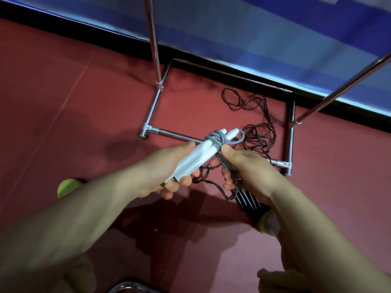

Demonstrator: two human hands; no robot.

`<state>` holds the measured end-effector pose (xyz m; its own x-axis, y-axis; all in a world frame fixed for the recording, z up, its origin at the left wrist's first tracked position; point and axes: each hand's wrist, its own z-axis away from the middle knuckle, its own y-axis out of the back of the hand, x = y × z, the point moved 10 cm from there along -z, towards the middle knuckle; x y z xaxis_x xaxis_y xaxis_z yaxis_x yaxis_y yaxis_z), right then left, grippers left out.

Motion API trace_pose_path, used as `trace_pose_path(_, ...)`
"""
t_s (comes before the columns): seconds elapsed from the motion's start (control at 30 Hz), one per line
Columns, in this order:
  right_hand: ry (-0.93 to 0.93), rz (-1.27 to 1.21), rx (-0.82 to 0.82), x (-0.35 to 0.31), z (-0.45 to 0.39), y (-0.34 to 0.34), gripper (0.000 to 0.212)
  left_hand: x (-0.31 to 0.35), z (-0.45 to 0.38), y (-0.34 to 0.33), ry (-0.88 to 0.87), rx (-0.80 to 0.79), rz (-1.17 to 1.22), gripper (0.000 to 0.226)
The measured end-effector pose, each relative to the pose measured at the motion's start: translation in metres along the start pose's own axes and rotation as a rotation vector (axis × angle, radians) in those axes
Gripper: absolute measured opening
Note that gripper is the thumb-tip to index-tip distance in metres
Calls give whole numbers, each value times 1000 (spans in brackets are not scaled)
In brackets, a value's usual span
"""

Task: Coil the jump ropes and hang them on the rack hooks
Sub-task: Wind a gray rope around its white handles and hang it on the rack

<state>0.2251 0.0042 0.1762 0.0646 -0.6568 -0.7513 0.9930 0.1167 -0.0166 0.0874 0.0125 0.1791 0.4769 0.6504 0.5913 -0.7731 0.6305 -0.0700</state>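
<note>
My left hand (169,172) grips the two white handles (198,155) of a jump rope, held side by side. Its grey cord (218,139) is wound several times around the handles near their tips, with a small loop sticking out to the right. My right hand (245,170) pinches the bundled grey cord strands just below the wrap; the strands hang down past my wrist. A second, dark rope (254,115) lies loose and tangled on the red floor inside the rack base. No hooks are in view.
The chrome rack frame (291,140) stands on the red floor, with uprights at left (154,43) and right (342,89). A blue wall panel (254,28) runs behind it. A green shoe tip (67,187) shows at lower left.
</note>
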Motion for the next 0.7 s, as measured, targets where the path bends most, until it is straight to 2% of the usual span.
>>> trace_pose_path(0.13,26,223,104,2,-3,7,49,0,-6,12,-47,143,-114,52)
trace_pose_path(0.23,47,260,177,3,-6,10,49,3,-10,20,-84,215,-253,52)
trace_pose_path(0.37,8,6,128,7,-2,-2,54,14,-10,34,-166,351,-482,48)
trace_pose_path(0.47,-115,-230,58,16,-1,-14,50,18,-9,39,-168,425,-633,51)
trace_pose_path(0.57,-213,-256,13,26,-1,-19,56,19,-9,40,-160,456,-701,49)
trace_pose_path(0.7,-227,-198,12,28,-2,-19,66,23,-5,39,-202,484,-700,41)
